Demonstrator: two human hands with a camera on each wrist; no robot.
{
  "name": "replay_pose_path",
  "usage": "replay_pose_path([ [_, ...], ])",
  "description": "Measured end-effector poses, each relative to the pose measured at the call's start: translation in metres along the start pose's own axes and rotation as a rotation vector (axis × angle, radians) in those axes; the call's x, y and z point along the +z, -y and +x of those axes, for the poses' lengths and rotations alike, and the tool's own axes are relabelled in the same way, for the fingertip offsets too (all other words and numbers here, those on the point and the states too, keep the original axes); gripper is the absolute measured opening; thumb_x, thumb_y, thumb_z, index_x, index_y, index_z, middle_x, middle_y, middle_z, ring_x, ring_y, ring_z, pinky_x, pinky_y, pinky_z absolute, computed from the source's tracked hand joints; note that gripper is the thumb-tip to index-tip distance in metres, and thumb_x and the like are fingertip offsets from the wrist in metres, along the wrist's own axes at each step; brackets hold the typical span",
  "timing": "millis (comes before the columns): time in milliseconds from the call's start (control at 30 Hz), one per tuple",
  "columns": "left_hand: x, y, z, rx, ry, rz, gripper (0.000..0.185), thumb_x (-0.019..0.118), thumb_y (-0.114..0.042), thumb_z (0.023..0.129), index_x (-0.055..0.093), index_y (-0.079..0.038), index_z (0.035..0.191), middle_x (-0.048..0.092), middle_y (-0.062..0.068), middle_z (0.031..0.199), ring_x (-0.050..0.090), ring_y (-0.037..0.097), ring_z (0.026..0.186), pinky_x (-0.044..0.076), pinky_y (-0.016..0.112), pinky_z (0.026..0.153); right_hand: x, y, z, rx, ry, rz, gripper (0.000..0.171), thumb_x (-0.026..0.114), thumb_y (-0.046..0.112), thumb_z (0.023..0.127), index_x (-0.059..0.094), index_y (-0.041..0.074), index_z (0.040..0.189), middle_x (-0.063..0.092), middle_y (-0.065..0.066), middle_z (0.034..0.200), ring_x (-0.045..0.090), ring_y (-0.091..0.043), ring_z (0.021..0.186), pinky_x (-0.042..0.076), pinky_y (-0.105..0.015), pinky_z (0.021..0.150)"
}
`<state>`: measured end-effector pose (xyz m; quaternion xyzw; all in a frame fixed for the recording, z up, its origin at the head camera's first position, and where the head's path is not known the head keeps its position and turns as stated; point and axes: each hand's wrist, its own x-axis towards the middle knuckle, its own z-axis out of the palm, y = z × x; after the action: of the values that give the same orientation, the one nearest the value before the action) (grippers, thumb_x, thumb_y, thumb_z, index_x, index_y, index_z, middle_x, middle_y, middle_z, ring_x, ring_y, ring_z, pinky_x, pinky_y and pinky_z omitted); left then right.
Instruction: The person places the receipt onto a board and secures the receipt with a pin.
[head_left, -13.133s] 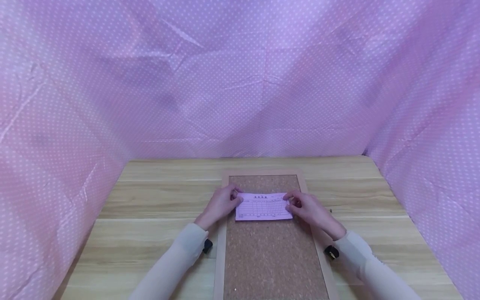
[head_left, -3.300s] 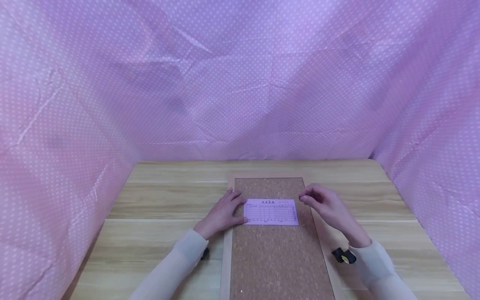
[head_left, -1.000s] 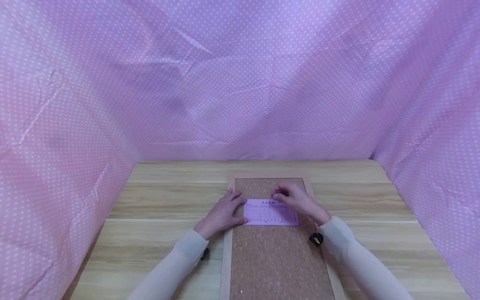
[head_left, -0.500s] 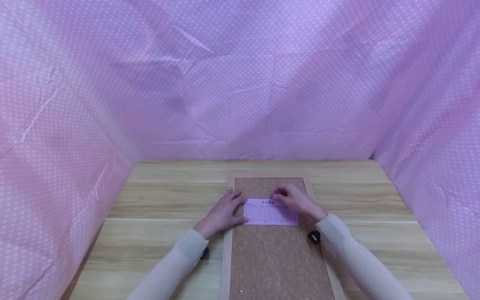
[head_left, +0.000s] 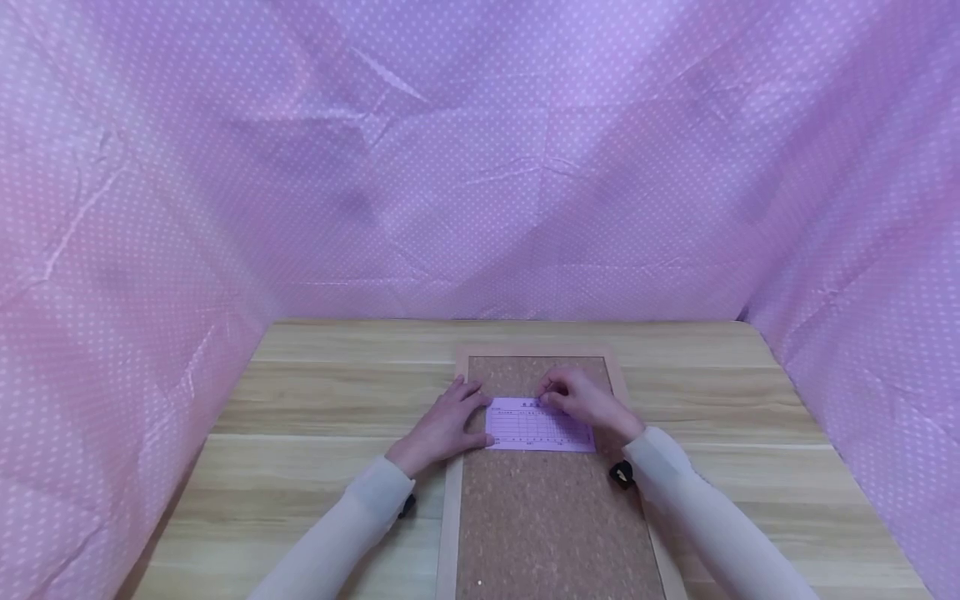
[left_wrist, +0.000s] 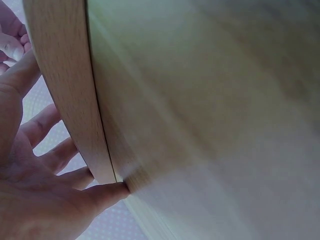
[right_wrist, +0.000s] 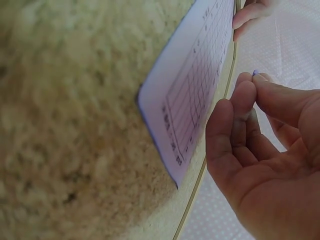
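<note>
A pink printed form [head_left: 517, 427] lies flat on the upper part of a wood-framed corkboard [head_left: 555, 517]. My left hand [head_left: 438, 425] is spread over the board's left frame, thumb and index fingertips at the form's left edge. In the left wrist view its straight fingers lie along the wooden frame [left_wrist: 67, 75]. My right hand [head_left: 588, 404] bends over the middle of the form's top edge. In the right wrist view, its thumb and fingertips pinch a small purple pushpin [right_wrist: 255, 72], mostly hidden between them.
Under the corkboard is a light wooden table [head_left: 337, 383]. A pink dotted cloth [head_left: 480, 167] hangs round its back and sides. A black wrist camera [head_left: 622, 474] sits below my right wrist, and a tiny white speck [head_left: 479, 582] lies low on the cork.
Earlier both hands held the form by its sides. The right hand then left it, came back with the pushpin and moved left to the top edge. Lately it shifts only slightly left.
</note>
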<state>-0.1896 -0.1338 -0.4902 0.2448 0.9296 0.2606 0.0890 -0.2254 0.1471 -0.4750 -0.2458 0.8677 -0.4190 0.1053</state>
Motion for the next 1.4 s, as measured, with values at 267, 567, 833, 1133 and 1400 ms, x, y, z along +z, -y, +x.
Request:
replay_pose_path([
  [267,0.000,0.002,0.001,-0.004,0.002,0.007,0.059,0.082,-0.033,0.089,0.063,-0.007,0.139,0.038,0.019,0.162,0.020,0.045,0.154,0.023,0.061,0.122,0.002,0.002,0.003,0.052,0.006,-0.010,0.007,0.067,0.001,0.096,0.073,0.004,0.099,0.071,-0.002,0.091,0.063,-0.013,0.081,0.052,-0.029,0.074],
  [567,0.000,0.005,0.002,-0.013,0.012,0.010,0.059,0.082,-0.034,0.090,0.063,-0.007,0.139,0.039,0.020,0.161,0.019,0.044,0.154,0.025,0.063,0.121,0.006,0.002,0.009,0.108,0.017,-0.046,0.005,0.069,0.004,0.096,0.073,0.006,0.099,0.072,-0.002,0.088,0.063,-0.012,0.077,0.053,-0.031,0.073],
  [833,0.000,0.006,0.003,-0.004,0.009,0.000,0.058,0.082,-0.033,0.090,0.063,-0.008,0.138,0.039,0.020,0.161,0.019,0.045,0.154,0.024,0.062,0.122,0.007,0.000,0.012,0.130,0.007,-0.123,0.006,0.070,0.006,0.095,0.074,0.010,0.098,0.071,0.001,0.088,0.062,-0.012,0.078,0.053,-0.033,0.075],
  [1133,-0.002,0.007,0.005,0.007,0.007,-0.003,0.058,0.082,-0.033,0.090,0.063,-0.007,0.138,0.038,0.020,0.162,0.020,0.045,0.154,0.024,0.063,0.121,0.006,0.003,0.017,0.170,0.037,-0.110,0.011,0.067,0.002,0.096,0.075,0.009,0.098,0.069,0.001,0.086,0.062,-0.013,0.076,0.053,-0.031,0.071],
  [1400,-0.005,0.010,0.008,0.019,0.010,-0.006,0.058,0.082,-0.033,0.090,0.063,-0.007,0.138,0.038,0.020,0.162,0.020,0.046,0.154,0.023,0.063,0.121,0.007,0.010,0.021,0.196,0.049,-0.097,0.008,0.068,0.002,0.095,0.074,0.007,0.096,0.069,0.000,0.084,0.061,-0.014,0.074,0.052,-0.030,0.069],
])
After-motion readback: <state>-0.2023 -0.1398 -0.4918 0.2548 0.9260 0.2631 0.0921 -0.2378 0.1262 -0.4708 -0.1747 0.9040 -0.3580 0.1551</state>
